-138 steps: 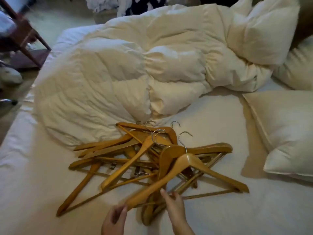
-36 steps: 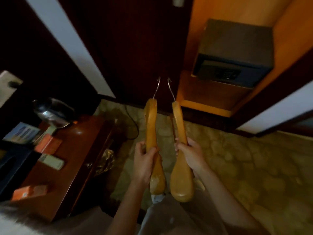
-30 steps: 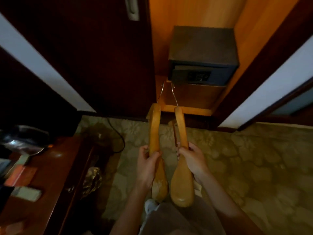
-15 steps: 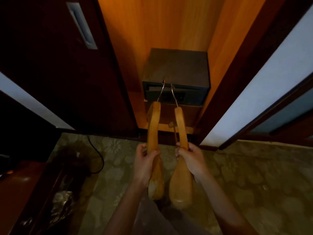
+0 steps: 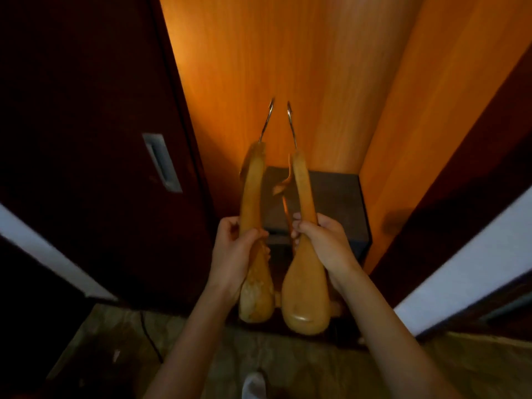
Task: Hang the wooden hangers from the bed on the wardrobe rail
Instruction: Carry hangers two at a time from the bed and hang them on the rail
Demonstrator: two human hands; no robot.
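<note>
I have my left hand (image 5: 234,251) and right hand (image 5: 322,246) each closed around one golden-brown wooden hanger (image 5: 252,203), edge-on, metal hooks (image 5: 267,119) raised into the orange-lit wardrobe toward an unseen rail.

Open room lay toward 12 o'clock, up the wardrobe's lit back panel (image 5: 288,67). The dark door (image 5: 95,139) closed off 9 o'clock, the side panel (image 5: 426,133) 3 o'clock, and a dark box (image 5: 334,208) blocked the floor below.
</note>
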